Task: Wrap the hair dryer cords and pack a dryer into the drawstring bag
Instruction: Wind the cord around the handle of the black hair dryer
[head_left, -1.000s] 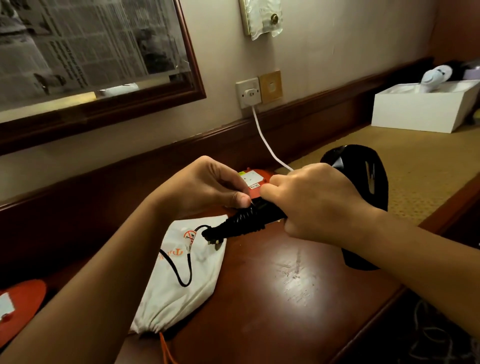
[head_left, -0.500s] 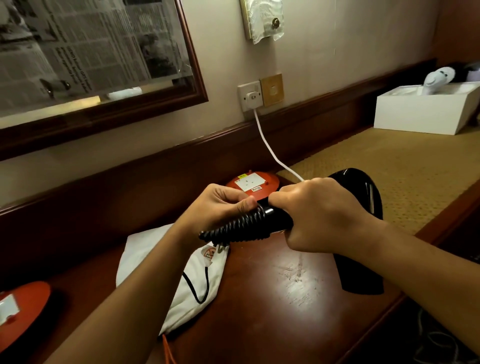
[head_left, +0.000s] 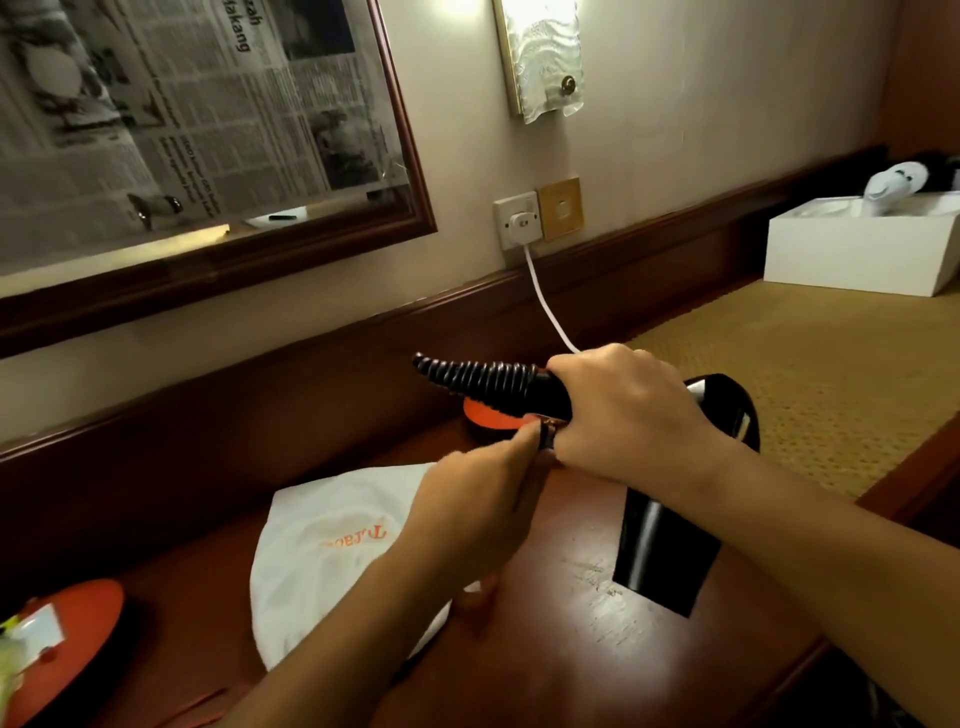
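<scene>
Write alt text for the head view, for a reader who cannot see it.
A right hand grips a hair dryer by its handle, wound with its cord, above a desk; the left hand pinches the cord's end. A drawstring bag lies on it.

Single view, worn on the head, wide-angle, looking forward and down over a dark reddish-brown wooden desk (head_left: 545, 649). It's tight in here: both forearms rise from the bottom edge, and the left hand (head_left: 467, 514) and right hand (head_left: 634, 415) meet on a glossy black hair dryer (head_left: 670, 551) mid-frame, very near the lens. Beyond them the camera faces the cream wall (head_left: 675, 156), with a dark wood-framed mirror (head_left: 208, 275) far left and a white open box (head_left: 857, 260) far right.
</scene>
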